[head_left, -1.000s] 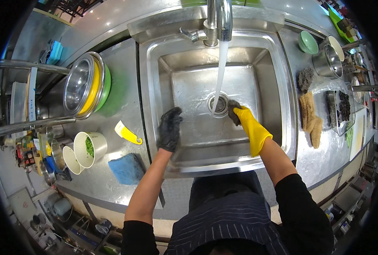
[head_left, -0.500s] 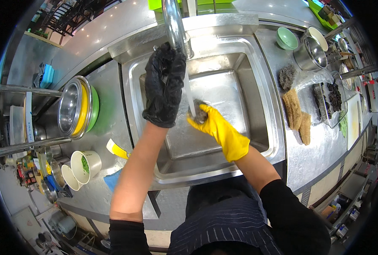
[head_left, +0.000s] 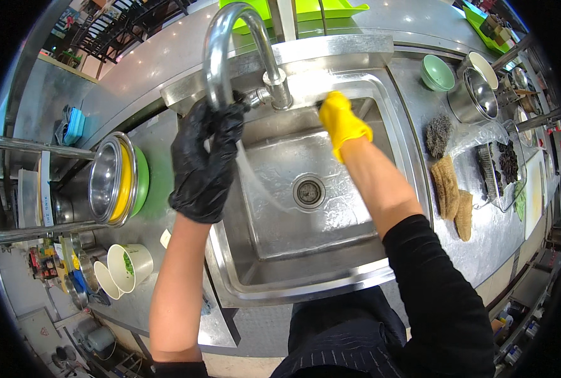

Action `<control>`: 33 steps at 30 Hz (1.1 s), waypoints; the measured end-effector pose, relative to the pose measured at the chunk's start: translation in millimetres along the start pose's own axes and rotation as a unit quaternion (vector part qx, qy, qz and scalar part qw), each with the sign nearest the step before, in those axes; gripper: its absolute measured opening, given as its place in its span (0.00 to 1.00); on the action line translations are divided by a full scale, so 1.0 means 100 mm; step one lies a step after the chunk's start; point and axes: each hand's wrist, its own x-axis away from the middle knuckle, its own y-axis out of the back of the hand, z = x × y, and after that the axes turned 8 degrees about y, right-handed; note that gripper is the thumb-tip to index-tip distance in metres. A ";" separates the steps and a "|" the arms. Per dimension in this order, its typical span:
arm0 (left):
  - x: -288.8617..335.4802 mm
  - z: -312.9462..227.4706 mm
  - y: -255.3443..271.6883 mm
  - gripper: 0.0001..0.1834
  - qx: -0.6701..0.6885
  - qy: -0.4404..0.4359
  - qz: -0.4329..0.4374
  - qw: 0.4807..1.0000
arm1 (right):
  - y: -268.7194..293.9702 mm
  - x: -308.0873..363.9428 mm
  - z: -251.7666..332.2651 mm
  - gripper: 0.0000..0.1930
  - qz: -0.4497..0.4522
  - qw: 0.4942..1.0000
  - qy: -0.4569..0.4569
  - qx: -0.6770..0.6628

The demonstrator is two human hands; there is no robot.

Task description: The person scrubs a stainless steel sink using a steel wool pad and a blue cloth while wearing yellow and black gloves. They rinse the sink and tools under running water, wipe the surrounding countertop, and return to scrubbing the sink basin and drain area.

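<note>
A black glove covers my left hand [head_left: 206, 160], whose fingers are closed around the outlet end of the chrome faucet [head_left: 216, 60]. A stream of water [head_left: 255, 176] runs from under it toward the drain [head_left: 309, 192] of the steel sink [head_left: 280, 233]. In a yellow rubber glove, my right hand [head_left: 343, 123] is closed at the sink's back right corner, against the inner wall. A dark edge of the steel wool scourer [head_left: 319, 104] peeks out at its fingertips; the glove hides the remainder.
Right of the sink lie another steel wool scourer [head_left: 440, 135], brown loofah pads [head_left: 445, 188], a green bowl [head_left: 437, 73], a steel pot [head_left: 466, 101] and a wire basket [head_left: 482, 160]. Stacked bowls [head_left: 107, 179] and white tubs [head_left: 132, 268] stand on the left. Green trays [head_left: 331, 11] lie behind.
My right hand has moved from the middle of the sink to its back right corner, uncovering the drain. My left hand has shifted left with the faucet spout, and the stream slants rightward.
</note>
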 end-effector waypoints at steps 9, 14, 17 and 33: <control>0.01 -0.02 0.10 0.15 -0.003 0.052 0.028 0.998 | -0.64 0.68 0.06 0.17 0.291 0.783 0.313 0.451; 0.03 0.09 0.14 0.12 0.021 0.030 0.001 0.999 | 0.28 0.13 0.32 0.18 0.147 0.911 0.135 0.361; 0.02 0.09 0.07 0.13 0.039 0.043 -0.001 0.998 | 0.31 -0.12 -0.03 0.14 -0.006 0.997 -0.047 0.056; -0.34 -0.33 -0.26 0.18 0.146 0.149 0.222 0.952 | 1.34 0.91 -0.72 0.19 0.110 0.968 -0.023 0.225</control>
